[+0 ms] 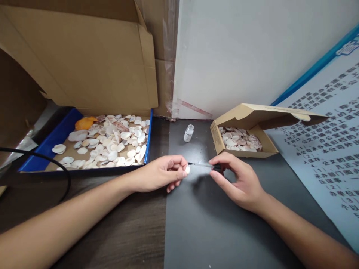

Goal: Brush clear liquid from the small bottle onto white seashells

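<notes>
Between the thumb and fingers of my left hand (165, 172) is a small white seashell (187, 170). My right hand (238, 179) pinches the black cap of a brush applicator (202, 164), whose clear stem points left. Its dark tip is at the shell's upper edge; whether it touches cannot be made out. Beyond my hands a small glass bottle (189, 133) stands uncapped on the dark grey mat (193, 231), with a printed label on its side.
At the left lies an open blue-edged cardboard box (148, 138) with many loose shells and an orange one. A smaller cardboard box (216, 137) of shells stands at the right, lid raised. A black cable (66, 172) crosses the left side; a printed poster (322, 149) leans at the right.
</notes>
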### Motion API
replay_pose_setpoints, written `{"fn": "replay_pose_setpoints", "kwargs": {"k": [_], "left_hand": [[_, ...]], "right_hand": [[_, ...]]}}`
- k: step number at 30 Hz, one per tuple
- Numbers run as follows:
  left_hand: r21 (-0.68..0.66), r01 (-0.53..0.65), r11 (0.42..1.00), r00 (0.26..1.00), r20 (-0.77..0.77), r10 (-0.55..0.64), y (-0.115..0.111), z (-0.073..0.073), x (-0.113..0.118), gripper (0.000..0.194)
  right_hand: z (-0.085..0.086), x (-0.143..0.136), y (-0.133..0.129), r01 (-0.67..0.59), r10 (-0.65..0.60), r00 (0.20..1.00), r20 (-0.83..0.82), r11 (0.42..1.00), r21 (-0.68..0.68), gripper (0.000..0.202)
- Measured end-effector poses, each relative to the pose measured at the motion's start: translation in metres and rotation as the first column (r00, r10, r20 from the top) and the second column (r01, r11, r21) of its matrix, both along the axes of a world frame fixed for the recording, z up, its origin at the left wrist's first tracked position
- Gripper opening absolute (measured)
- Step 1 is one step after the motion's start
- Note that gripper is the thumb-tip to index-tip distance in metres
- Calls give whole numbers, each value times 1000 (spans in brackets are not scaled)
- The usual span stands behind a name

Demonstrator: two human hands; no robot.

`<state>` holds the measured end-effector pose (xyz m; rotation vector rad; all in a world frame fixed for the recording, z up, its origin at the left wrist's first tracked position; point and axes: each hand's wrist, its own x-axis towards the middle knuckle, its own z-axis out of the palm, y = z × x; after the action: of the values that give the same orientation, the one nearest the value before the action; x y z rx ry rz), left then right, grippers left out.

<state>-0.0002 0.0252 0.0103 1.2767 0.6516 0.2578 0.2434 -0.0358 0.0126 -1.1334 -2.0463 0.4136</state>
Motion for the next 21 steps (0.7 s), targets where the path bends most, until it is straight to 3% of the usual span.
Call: {"fn": "replay_pose_setpoints", "kwargs": {"k": [3,8,13,17,21], "left_hand": [[6,1,1000,1000,-5,-1,0,0,0,31],[48,21,999,1000,-5,-20,0,-2,0,29],[87,30,996,999,-18,-28,1,-3,-2,28],[96,33,995,999,-30,-30,1,-3,-1,27],[89,24,996,999,-29,-21,0,-2,-1,31]], "right_hand": [[0,-1,0,-47,47,999,13,999,-17,12],[0,-1,0,74,-74,997,5,997,-11,11],[1,-1,-2,-26,27,999,20,999,-24,12],[2,-1,-2,80,-80,997,-3,997,1,12],[4,-2,-3,-43,43,999,-19,999,-2,13]]}}
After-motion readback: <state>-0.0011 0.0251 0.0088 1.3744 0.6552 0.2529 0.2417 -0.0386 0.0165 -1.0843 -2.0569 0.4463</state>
